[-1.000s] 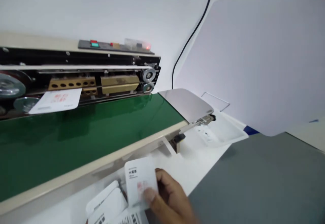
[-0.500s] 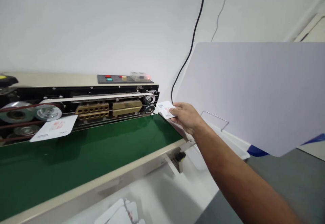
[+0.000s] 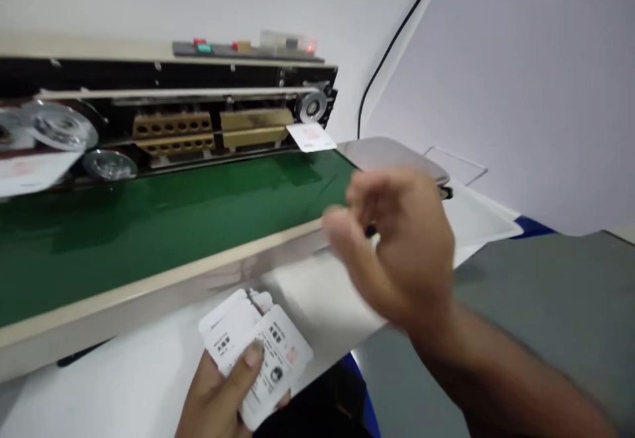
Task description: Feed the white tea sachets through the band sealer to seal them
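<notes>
Meanwhile the right hand (image 3: 397,246) hangs loosely curled and empty over the surface (image 3: 124,378) edge; the left hand (image 3: 223,392) grips a stack of pouches (image 3: 258,345).

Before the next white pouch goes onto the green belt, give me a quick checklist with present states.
1. Stack of white printed pouches gripped in left hand: ok.
2. Right hand free, holding nothing: ok, though blurred.
3. Small white pouch at the sealer's silver roller, lying flat: ok.
4. Green conveyor belt bare in front of the entry end: ok.
5. Red indicator lamp on the grey control panel lit: ok.
6. Belt running: cannot tell.
</notes>
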Demonstrator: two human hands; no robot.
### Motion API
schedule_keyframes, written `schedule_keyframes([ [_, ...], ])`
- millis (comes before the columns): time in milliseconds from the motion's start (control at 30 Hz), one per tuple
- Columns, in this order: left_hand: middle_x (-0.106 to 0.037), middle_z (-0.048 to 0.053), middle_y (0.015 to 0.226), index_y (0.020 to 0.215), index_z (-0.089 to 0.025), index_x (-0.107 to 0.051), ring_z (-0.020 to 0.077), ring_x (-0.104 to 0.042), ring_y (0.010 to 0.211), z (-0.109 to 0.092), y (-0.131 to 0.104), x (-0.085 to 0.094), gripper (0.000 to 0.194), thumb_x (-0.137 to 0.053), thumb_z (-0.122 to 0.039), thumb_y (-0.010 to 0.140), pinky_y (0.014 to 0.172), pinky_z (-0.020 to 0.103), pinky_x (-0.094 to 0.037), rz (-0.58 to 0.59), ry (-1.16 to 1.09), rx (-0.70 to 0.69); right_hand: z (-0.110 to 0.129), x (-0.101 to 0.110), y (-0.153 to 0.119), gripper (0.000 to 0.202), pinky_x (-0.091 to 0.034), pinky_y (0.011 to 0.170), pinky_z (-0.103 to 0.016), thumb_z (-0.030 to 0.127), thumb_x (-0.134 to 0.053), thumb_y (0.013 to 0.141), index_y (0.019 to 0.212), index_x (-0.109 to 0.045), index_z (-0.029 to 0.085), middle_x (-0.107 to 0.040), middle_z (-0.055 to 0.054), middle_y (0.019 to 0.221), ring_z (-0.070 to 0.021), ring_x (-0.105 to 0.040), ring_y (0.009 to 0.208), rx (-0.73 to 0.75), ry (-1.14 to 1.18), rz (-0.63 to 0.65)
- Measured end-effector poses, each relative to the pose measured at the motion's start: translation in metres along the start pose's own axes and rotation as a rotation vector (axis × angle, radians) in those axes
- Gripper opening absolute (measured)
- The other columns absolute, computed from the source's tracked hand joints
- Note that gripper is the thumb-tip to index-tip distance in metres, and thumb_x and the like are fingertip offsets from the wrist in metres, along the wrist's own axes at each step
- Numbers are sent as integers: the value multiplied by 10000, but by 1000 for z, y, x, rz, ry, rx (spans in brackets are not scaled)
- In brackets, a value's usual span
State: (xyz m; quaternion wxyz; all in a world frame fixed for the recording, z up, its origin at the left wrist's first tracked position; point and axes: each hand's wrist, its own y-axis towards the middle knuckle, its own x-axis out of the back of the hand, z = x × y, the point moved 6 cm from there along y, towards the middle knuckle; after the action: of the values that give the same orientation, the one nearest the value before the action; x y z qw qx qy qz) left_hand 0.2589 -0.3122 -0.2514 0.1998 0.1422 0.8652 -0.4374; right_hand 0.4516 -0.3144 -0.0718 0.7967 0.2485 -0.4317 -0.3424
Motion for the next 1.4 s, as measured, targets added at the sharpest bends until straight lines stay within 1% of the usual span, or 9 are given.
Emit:
schedule_keyframes([
  [67, -782, 15, 882, 1490, -300, -229, 228, -728, 785, -1, 1, -4, 941, -794, -275, 738, 628, 280, -587, 69, -101, -31, 12, -18, -55, 361, -469, 666, -337, 357, -699, 806, 1055, -480, 213, -498, -38, 892, -174, -504, 751, -43, 147, 269],
  [167, -779, 16, 945, 1494, -336, -214, 208, -717, 884, 0, 4, -5, 878, -730, -189, 800, 817, 312, -568, 143, -234, -49, 3, -51, -118, 465, -492, 640, -336, 423, -721, 787, 1099, -458, 199, -561, -62, 944, -188, -555, 779, -382, 333, 586],
  [300, -776, 29, 924, 1484, -308, -256, 239, -717, 868, -1, 3, -2, 807, -679, -149, 815, 880, 395, -556, 164, -310, -4, -13, -79, -145, 332, -513, 588, -312, 399, -674, 845, 1008, -468, 196, -630, -45, 885, -169, -611, 702, -746, 629, 722],
  [400, -775, 27, 865, 1466, -285, -298, 275, -715, 830, -6, 1, -3, 745, -637, -145, 818, 838, 455, -578, 181, -340, 5, -19, -84, -146, 311, -532, 602, -308, 397, -664, 866, 963, -455, 190, -651, -37, 855, -167, -642, 701, -890, 836, 755],
  [533, -770, 18, 906, 1449, -327, -323, 273, -709, 835, -10, 1, -3, 681, -582, -133, 850, 756, 431, -610, 168, -280, 0, -30, -73, -136, 249, -515, 669, -275, 386, -623, 907, 904, -506, 167, -634, -38, 853, -144, -609, 780, -851, 833, 644],
  [733, -747, 60, 897, 1479, -287, -253, 286, -703, 792, -11, 1, -5, 734, -568, -93, 847, 542, 380, -606, 100, -109, -2, -42, -39, -109, 101, -346, 440, -159, 254, -626, 914, 881, -547, 200, -526, 57, 638, -45, -416, 463, -753, 1025, 420],
  [833, -742, 59, 869, 1483, -264, -240, 253, -687, 725, -11, 0, -3, 759, -582, -72, 834, 494, 347, -584, 68, -42, -3, -34, -27, -99, 104, -434, 496, -230, 286, -622, 907, 841, -570, 225, -614, 0, 723, -108, -539, 546, -663, 1106, 439],
  [1133, -714, 83, 907, 1471, -224, -227, 227, -662, 697, -1, -2, 3, 768, -651, -166, 834, 531, 338, -574, 180, 48, -3, -32, -68, -101, 215, -456, 583, -249, 296, -662, 863, 726, -548, 176, -597, -41, 864, -124, -555, 680, -575, 1234, 602],
  [1400, -714, 77, 923, 1481, -271, -168, 225, -672, 666, -3, -4, -1, 807, -633, -157, 832, 510, 327, -562, 137, 73, 38, -34, -75, -99, 206, -491, 856, -351, 316, -749, 780, 711, -604, 187, -514, -52, 1104, -177, -570, 928, -360, 1138, 416],
])
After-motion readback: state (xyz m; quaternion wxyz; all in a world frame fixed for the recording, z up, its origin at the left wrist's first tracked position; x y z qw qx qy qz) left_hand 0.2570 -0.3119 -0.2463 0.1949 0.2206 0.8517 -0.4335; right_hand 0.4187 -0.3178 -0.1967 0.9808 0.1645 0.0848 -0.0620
